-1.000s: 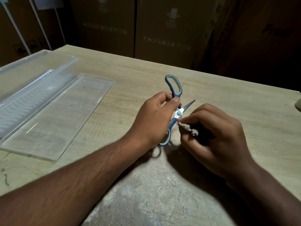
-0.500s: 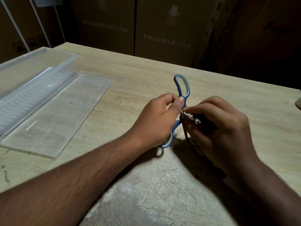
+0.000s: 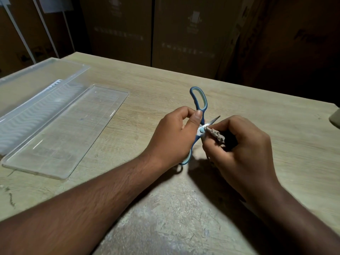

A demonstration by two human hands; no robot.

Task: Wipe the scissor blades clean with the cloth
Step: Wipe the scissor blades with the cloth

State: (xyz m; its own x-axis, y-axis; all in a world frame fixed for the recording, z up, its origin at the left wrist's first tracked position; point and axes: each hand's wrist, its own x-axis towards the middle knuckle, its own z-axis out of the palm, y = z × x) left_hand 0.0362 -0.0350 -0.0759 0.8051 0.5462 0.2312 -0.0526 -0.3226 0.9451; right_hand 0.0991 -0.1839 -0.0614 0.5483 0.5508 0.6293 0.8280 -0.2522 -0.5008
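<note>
While left hand (image 3: 174, 137) holds blue-handled scissors (image 3: 199, 115), blades open.

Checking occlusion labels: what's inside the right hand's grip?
A crumpled cloth shows in the right hand, pressed against the scissors near the pivot. The rest of the cloth and the lower blade are covered.

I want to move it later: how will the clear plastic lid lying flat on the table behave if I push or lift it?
The clear plastic lid looks thin and flat, so probably light and likely to slide on the wooden table. Being long, it may flex if lifted by one end.
</note>
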